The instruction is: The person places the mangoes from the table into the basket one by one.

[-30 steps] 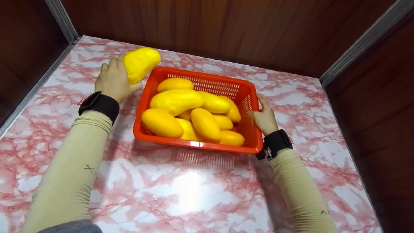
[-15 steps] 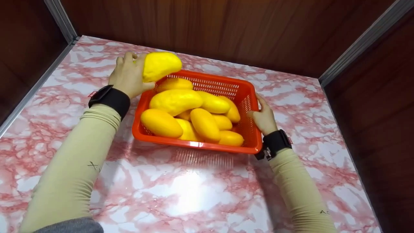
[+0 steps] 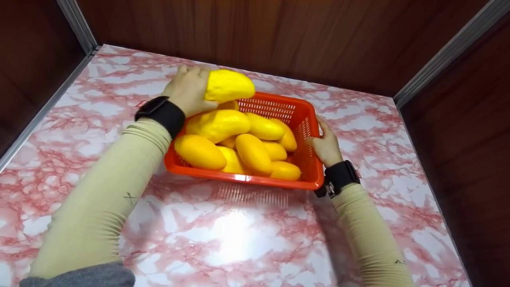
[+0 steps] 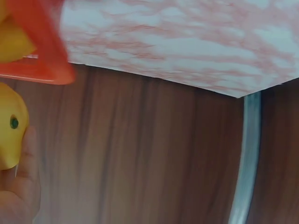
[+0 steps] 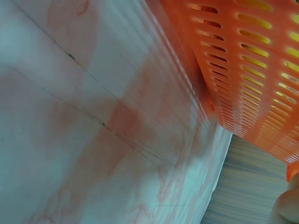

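My left hand grips a bright yellow mango above the back left corner of a red plastic basket. In the left wrist view, the held mango shows a dark stem spot, with my fingers beside it. Several yellow mangoes lie heaped in the basket, among them a long one at the left and an oval one at the front. My right hand holds the basket's right rim, thumb inside and fingers outside. The slotted basket wall fills the upper right of the right wrist view.
The basket stands on a red-and-white marbled tabletop. Dark wood-grain panels rise behind and at both sides, joined by grey metal strips at the corners.
My left hand has carried the mango rightward, from beside the basket's left edge to over its back left part. The right hand and the basket have stayed in place.
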### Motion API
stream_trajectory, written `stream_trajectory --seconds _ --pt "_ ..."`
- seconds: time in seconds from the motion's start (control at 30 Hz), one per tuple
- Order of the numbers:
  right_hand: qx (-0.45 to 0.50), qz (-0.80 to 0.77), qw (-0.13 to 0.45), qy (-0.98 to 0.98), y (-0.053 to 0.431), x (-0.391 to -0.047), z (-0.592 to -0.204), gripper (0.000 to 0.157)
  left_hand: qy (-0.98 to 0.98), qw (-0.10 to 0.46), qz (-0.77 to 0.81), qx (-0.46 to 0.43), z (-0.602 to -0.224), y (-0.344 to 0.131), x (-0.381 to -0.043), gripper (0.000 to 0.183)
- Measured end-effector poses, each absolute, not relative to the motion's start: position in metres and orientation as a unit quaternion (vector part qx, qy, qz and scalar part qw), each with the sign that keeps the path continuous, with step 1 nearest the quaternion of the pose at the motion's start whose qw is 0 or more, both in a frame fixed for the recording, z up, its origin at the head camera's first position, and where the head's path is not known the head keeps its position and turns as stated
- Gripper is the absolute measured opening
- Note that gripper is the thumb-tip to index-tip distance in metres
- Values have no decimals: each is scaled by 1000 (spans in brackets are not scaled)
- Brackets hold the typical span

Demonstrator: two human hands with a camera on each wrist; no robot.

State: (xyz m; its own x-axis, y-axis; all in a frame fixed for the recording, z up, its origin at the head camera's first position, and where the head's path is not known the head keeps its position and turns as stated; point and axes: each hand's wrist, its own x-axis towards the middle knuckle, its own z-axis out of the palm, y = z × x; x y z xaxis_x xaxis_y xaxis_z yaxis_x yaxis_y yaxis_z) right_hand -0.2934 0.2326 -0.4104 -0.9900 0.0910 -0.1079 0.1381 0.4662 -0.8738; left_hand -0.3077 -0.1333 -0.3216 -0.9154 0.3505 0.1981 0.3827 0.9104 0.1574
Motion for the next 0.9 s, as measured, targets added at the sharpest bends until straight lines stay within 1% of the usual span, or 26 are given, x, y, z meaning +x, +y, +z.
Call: stream_trajectory --seconds 0.1,0.23,0.47,0.9 --pt "67 -516 20 854 232 -294 -411 83 -971 75 -81 -211 -321 -121 -310 79" --pt "65 -518 18 853 232 -295 -412 82 -972 56 -74 -215 -321 -107 -311 80" --pt "60 -525 18 849 232 -293 -411 81 -976 58 -86 -190 -322 -89 -310 80" --pt "63 -525 24 848 233 -293 -411 80 -977 43 -63 -197 -324 -71 -315 82"
